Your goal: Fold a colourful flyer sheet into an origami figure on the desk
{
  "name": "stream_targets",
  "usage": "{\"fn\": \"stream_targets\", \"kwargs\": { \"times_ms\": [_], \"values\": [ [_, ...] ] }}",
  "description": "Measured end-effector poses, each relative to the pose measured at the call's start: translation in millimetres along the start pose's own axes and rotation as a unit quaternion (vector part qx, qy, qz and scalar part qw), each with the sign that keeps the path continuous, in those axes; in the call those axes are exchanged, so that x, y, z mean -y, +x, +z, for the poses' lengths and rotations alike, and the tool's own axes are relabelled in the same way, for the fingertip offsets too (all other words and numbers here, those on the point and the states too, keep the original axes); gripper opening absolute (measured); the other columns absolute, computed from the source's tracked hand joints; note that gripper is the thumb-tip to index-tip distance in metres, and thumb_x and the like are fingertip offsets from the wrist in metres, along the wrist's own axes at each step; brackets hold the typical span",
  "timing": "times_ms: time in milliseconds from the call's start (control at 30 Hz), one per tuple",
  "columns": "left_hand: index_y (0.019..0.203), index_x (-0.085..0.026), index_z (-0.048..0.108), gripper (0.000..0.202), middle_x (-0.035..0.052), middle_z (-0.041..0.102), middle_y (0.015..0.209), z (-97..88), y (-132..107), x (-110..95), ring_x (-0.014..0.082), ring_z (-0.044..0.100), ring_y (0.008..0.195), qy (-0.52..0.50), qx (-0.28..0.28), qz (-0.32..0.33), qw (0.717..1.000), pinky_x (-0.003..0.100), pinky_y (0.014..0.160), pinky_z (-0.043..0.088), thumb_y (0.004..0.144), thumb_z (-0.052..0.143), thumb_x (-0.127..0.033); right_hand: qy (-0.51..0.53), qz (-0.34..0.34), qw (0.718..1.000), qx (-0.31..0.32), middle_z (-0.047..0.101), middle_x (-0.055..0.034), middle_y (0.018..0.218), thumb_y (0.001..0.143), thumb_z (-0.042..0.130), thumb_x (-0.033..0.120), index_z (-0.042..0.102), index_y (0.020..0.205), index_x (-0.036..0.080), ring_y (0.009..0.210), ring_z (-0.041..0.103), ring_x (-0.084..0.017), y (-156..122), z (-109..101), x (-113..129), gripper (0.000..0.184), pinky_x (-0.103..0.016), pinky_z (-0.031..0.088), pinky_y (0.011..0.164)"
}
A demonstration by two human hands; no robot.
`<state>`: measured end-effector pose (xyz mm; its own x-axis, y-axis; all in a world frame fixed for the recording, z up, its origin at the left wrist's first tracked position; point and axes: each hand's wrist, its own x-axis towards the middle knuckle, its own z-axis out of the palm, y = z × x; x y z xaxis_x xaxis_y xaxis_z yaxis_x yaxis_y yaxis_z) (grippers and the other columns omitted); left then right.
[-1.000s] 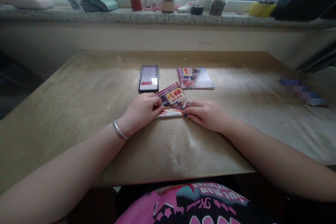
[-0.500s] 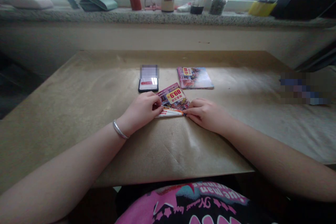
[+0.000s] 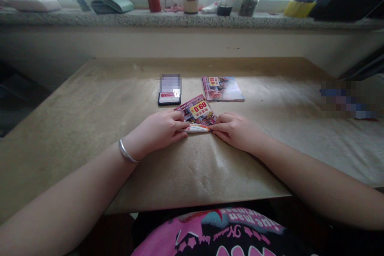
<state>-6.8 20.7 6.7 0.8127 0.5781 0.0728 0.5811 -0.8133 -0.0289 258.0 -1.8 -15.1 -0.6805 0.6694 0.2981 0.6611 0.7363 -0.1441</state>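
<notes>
A colourful printed leaflet [image 3: 198, 113] lies on the tan table [image 3: 90, 128] in front of me, its near edge folded up into a narrow white strip. My left hand [image 3: 160, 129] pinches the left end of that fold with curled fingers; a silver bangle is on its wrist. My right hand [image 3: 237, 130] presses its fingertips on the right end of the fold. A second leaflet [image 3: 222, 88] lies flat farther back, to the right.
A black phone [image 3: 169, 95] lies just behind my left hand. A stone windowsill [image 3: 150, 18] beyond the table carries a red cup, a tall bottle, jars and a green case. Blurred items sit at the table's right side.
My left hand has slid a little to the right along the folded edge and sits lower over it. The right hand and the leaflet have hardly moved.
</notes>
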Motion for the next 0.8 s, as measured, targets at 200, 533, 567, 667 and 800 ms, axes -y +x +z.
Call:
{"fn": "stream_targets", "kwargs": {
  "times_ms": [200,533,567,667,800],
  "values": [
    [0.108,-0.019,0.068,0.03,0.0099,0.064,0.101,-1.1,1.8,-9.6,0.0217,0.061,0.092,0.043,0.005,-0.005,0.999,0.034,0.082,0.052,0.094,0.045,-0.032,-0.005,0.006,1.0,0.0,0.068,-0.0071,0.087,0.092,0.053,0.024,0.075,0.097,0.02,0.08,0.06,-0.018,0.3,0.3,1.0,0.024,-0.03,0.046,0.074],
    [0.106,-0.014,0.066,0.03,0.0132,0.064,0.106,3.1,5.4,-14.4,0.0258,0.06,0.1,0.076,-0.017,-0.039,0.996,0.038,0.086,0.052,0.096,0.042,-0.029,-0.045,0.013,0.999,-0.012,0.067,-0.0084,0.087,0.092,0.051,0.023,0.074,0.092,0.018,0.082,0.06,-0.019,1.2,3.1,0.5,0.024,-0.031,0.047,0.075],
    [0.105,-0.014,0.066,0.029,0.0132,0.064,0.104,2.8,5.6,-16.0,0.026,0.06,0.099,0.079,-0.02,-0.044,0.996,0.039,0.085,0.052,0.095,0.043,-0.028,-0.046,0.013,0.999,-0.014,0.067,-0.0086,0.088,0.092,0.052,0.023,0.074,0.093,0.018,0.082,0.06,-0.019,1.3,3.3,0.2,0.023,-0.031,0.047,0.075],
    [0.112,-0.017,0.063,0.029,0.012,0.064,0.101,1.5,5.2,-20.6,0.0248,0.062,0.095,0.085,-0.01,-0.058,0.995,0.037,0.08,0.053,0.094,0.043,-0.025,-0.038,0.003,0.999,-0.019,0.068,-0.0084,0.094,0.091,0.053,0.021,0.073,0.103,0.02,0.086,0.06,-0.02,1.6,3.5,-0.8,0.024,-0.032,0.047,0.078],
    [0.119,-0.021,0.061,0.031,0.0118,0.064,0.105,1.6,3.3,-24.2,0.0257,0.061,0.099,0.077,-0.003,-0.068,0.995,0.036,0.077,0.054,0.094,0.043,-0.024,-0.026,-0.004,1.0,-0.012,0.068,-0.0084,0.098,0.09,0.051,0.018,0.071,0.11,0.022,0.09,0.059,-0.021,2.4,3.6,-0.6,0.028,-0.034,0.047,0.081]
  ]
}}
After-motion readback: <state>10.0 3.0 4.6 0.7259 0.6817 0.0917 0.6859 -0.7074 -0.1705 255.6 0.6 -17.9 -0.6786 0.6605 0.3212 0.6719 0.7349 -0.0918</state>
